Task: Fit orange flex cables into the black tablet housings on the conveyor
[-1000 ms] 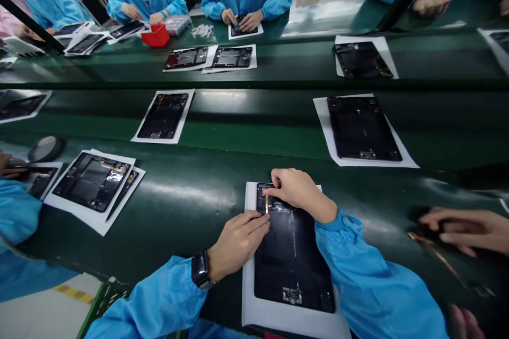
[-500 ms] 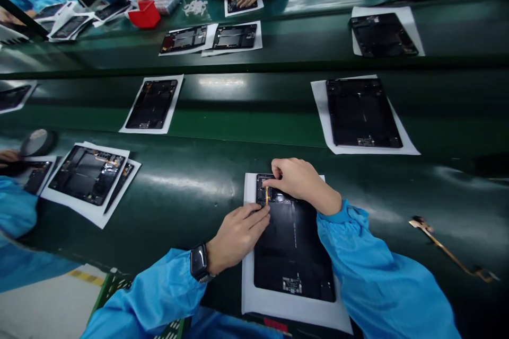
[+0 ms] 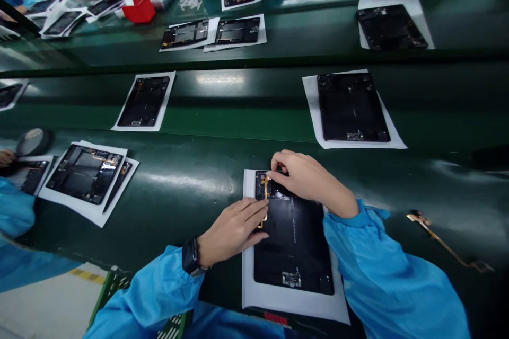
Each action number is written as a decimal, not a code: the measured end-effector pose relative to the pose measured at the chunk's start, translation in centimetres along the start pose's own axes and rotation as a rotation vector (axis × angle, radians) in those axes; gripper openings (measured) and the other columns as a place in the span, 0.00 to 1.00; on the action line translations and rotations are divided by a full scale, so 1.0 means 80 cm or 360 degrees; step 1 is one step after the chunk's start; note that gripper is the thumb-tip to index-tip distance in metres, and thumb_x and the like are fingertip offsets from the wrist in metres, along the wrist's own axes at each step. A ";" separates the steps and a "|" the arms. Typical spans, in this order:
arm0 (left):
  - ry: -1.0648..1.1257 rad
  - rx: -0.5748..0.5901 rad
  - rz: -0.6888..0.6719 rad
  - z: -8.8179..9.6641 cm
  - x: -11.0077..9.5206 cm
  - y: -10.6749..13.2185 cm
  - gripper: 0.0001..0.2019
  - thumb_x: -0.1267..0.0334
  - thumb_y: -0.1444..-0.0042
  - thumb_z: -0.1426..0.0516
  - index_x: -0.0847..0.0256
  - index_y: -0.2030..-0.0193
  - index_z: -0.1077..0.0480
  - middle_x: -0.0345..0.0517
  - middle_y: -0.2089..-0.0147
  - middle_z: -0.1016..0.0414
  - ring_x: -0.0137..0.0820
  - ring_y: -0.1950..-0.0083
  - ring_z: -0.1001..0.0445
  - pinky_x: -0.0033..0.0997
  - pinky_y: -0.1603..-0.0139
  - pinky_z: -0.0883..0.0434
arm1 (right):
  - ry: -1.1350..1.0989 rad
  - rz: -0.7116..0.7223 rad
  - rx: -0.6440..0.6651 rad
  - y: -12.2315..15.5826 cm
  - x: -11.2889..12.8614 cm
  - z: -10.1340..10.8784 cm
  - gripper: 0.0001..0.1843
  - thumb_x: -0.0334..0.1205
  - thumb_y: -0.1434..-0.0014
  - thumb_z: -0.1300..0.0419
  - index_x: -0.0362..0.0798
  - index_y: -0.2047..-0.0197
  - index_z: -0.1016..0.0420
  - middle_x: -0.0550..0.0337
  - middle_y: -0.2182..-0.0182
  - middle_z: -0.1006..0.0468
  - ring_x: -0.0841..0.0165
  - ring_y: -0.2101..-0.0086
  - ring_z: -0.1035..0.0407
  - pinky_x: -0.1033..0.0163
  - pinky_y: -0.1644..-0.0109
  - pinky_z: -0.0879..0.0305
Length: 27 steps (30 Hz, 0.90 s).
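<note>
Resting left hand (image 3: 234,226), thumb apart from fingers, over orange flex cable (image 3: 266,187) on black tablet housing (image 3: 304,246), with right hand (image 3: 306,176) at cable's upper end, unable to tell whether clamped.

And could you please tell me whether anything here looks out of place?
One mild oddity: a loose copper-coloured strip lies directly on the green bench, beside the right sleeve, whereas the nearest black panel rests on white paper.

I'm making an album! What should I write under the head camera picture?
Left hand and right hand at an orange strip on a black panel, white paper underneath.
</note>
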<state>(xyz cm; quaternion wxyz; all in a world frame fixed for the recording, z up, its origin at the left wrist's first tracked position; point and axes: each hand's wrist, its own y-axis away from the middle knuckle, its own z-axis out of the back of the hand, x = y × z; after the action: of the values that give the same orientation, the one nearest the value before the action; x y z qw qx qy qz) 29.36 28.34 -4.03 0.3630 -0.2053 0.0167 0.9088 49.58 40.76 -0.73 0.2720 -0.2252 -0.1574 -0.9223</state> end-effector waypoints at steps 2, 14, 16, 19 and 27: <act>-0.0004 0.0042 0.0003 0.003 0.001 0.000 0.22 0.55 0.36 0.44 0.68 0.40 0.36 0.57 0.36 0.35 0.42 0.41 0.33 0.44 0.41 0.28 | -0.0147 0.0070 0.0051 0.011 0.003 0.016 0.09 0.36 0.34 0.49 0.49 0.61 0.29 0.60 0.64 0.27 0.69 0.67 0.33 0.64 0.65 0.42; -0.0210 0.0167 -0.0033 0.008 -0.012 -0.005 0.16 0.63 0.37 0.45 0.67 0.45 0.34 0.58 0.35 0.37 0.43 0.42 0.33 0.43 0.44 0.28 | -0.0398 -0.0082 0.0069 0.078 0.030 0.034 0.07 0.40 0.36 0.46 0.51 0.62 0.27 0.63 0.73 0.24 0.69 0.73 0.30 0.65 0.70 0.41; -0.0194 0.0146 -0.0042 0.008 -0.011 -0.004 0.16 0.63 0.38 0.44 0.67 0.45 0.33 0.57 0.36 0.36 0.44 0.41 0.33 0.43 0.44 0.28 | -0.0462 -0.0124 0.0073 0.090 0.027 0.017 0.07 0.42 0.35 0.45 0.51 0.64 0.30 0.64 0.75 0.25 0.69 0.75 0.32 0.65 0.71 0.41; -0.0152 0.0103 -0.0080 0.008 -0.007 -0.001 0.15 0.64 0.38 0.45 0.66 0.46 0.33 0.57 0.37 0.35 0.44 0.39 0.34 0.44 0.43 0.29 | -0.0511 -0.0179 0.0042 0.106 0.022 -0.004 0.08 0.44 0.35 0.46 0.51 0.65 0.33 0.66 0.78 0.29 0.68 0.76 0.34 0.64 0.72 0.42; -0.0128 0.0043 -0.0106 0.007 -0.006 0.000 0.14 0.66 0.37 0.45 0.67 0.47 0.32 0.56 0.40 0.32 0.43 0.39 0.35 0.43 0.42 0.29 | -0.0623 -0.0167 -0.0094 0.135 0.035 -0.030 0.06 0.40 0.33 0.48 0.53 0.55 0.33 0.63 0.68 0.24 0.67 0.68 0.29 0.64 0.65 0.37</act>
<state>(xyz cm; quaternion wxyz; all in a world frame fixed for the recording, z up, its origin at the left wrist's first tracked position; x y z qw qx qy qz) 29.46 28.10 -3.36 0.3960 -0.1641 0.0074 0.9034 52.87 29.92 0.43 0.1811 -0.3995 -0.1915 -0.8780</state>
